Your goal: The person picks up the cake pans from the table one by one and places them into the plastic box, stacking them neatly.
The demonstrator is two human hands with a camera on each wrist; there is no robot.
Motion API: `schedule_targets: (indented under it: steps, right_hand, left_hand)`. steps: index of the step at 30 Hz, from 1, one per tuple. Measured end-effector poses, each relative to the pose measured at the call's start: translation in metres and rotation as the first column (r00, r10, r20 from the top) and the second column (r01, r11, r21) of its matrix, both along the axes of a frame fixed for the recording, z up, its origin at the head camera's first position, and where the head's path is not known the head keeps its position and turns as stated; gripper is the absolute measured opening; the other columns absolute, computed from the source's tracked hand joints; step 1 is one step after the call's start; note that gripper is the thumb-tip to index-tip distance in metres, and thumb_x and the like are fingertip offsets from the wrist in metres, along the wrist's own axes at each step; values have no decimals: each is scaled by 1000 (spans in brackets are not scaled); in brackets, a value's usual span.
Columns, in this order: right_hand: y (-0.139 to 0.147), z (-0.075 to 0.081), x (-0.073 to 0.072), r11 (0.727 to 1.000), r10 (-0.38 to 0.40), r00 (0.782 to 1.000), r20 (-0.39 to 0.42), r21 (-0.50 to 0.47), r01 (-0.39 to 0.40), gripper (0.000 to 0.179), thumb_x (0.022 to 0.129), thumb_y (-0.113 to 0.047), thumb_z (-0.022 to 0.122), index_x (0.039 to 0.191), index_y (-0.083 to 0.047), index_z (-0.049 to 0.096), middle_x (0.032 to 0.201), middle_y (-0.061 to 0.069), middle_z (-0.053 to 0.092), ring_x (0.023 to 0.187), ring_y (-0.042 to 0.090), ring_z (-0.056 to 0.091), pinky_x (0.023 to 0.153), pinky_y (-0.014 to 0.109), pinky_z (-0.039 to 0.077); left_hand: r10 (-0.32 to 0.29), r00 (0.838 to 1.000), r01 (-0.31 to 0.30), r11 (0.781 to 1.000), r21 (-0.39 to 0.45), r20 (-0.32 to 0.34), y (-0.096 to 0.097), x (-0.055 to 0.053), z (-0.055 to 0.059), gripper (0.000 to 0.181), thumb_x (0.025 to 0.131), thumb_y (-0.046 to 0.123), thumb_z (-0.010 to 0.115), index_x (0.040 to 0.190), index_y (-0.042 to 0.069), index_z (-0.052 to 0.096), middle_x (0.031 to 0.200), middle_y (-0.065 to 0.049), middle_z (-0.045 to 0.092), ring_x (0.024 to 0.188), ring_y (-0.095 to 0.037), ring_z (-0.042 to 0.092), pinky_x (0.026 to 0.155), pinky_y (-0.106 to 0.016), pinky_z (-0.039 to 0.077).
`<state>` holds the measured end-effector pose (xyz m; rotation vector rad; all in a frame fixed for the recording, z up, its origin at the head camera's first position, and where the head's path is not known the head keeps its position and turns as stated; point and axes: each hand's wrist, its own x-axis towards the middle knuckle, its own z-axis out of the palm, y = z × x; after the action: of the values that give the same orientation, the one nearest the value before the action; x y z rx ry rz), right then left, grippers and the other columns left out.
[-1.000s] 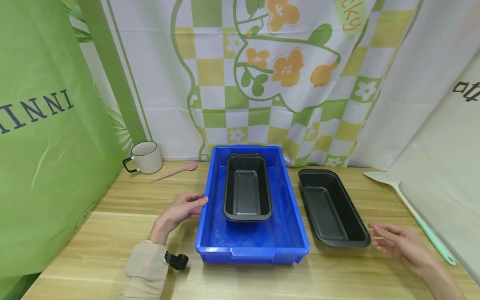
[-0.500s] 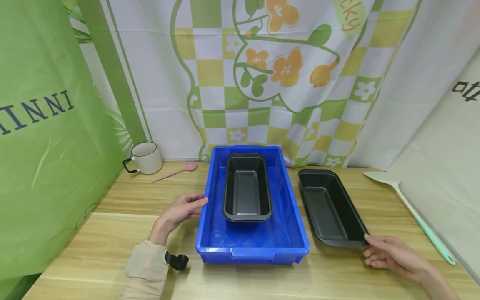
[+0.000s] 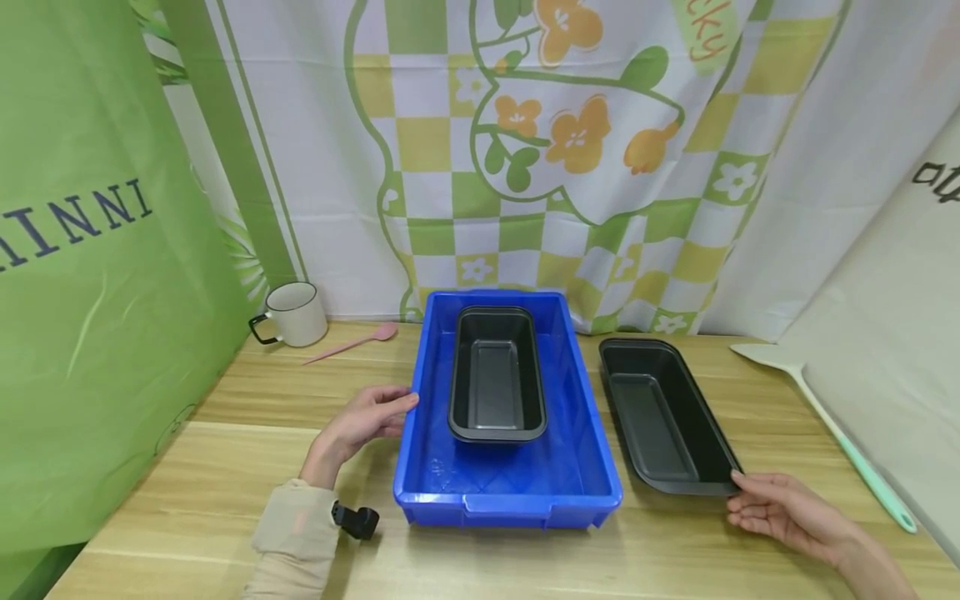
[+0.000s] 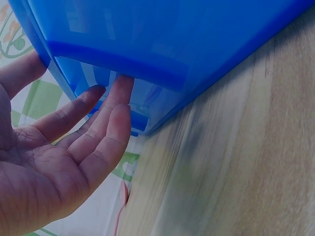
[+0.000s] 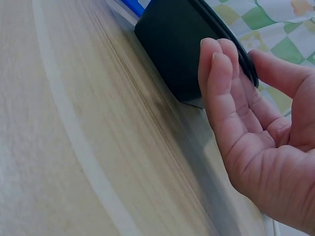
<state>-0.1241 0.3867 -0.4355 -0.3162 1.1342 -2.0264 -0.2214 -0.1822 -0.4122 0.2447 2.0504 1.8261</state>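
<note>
My left hand (image 3: 366,423) holds the left side of a blue plastic bin (image 3: 506,502). Its thumb lies at the rim, and in the left wrist view the fingers (image 4: 119,123) bend against the bin's outer wall (image 4: 206,44) by a slot. Inside the bin sits a dark loaf pan (image 3: 495,387). Right of the bin, a second dark loaf pan (image 3: 660,425) stands at a slant on the table. With my right hand (image 3: 795,512) I pinch its near right corner, thumb on top of the rim and fingers below, as the right wrist view shows.
At the back left stand a white mug (image 3: 297,317) with a black handle and a pink spoon (image 3: 356,342) lying flat. A white spatula with a mint handle (image 3: 862,462) lies along the right wall. A patterned curtain (image 3: 525,208) hangs behind the wooden table (image 3: 225,492).
My right hand has moved left from beside the second loaf pan and taken hold of its near corner. The left hand stays on the bin, and neither pan has visibly moved.
</note>
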Motion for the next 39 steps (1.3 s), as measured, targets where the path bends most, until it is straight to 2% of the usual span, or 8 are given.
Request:
schedule_targets:
  steps: [8, 16, 24, 32, 39]
  right_hand:
    - [1, -3, -1, 995, 20, 1000, 22, -95, -18, 51, 106, -6, 16, 116, 0, 65, 109, 14, 69, 106, 25, 64, 95, 30, 48]
    - [-1, -1, -1, 995, 22, 1000, 12, -96, -21, 48, 105, -1, 18, 117, 2, 64, 111, 17, 67, 107, 25, 64, 94, 28, 48]
    - [-8, 1, 0, 993, 18, 999, -37, -114, -22, 48, 104, 2, 17, 118, 5, 63, 113, 19, 66, 106, 25, 64, 93, 27, 49]
    - [-18, 8, 3, 997, -30, 995, -100, -73, 22, 47, 104, 2, 19, 119, 2, 64, 112, 18, 67, 103, 23, 66, 90, 27, 51]
    - [-25, 16, 5, 992, -122, 983, -139, -36, 118, 48, 104, 2, 21, 115, -1, 68, 107, 15, 69, 98, 22, 68, 86, 26, 53]
  left_hand:
    - [-2, 1000, 2, 1000, -9, -7, 1, 0, 2, 59, 97, 23, 57, 138, -14, 37, 127, -32, 54, 101, -29, 66, 83, -32, 55]
    - [2, 1000, -2, 1000, -11, -8, 0, 0, 2, 59, 97, 23, 57, 138, -14, 37, 126, -31, 55, 101, -30, 65, 83, -32, 55]
    - [-7, 1000, 7, 1000, 1, -11, 0, -1, 2, 59, 97, 23, 57, 138, -15, 37, 127, -32, 54, 102, -32, 65, 82, -33, 55]
    - [-9, 1000, 10, 1000, 5, -11, 0, 0, 2, 57, 97, 22, 57, 137, -14, 39, 125, -32, 56, 93, -22, 68, 81, -32, 56]
    - [-5, 1000, 5, 1000, 2, -4, 0, 0, 2, 57, 97, 23, 57, 137, -14, 39, 124, -31, 56, 92, -19, 68, 82, -32, 55]
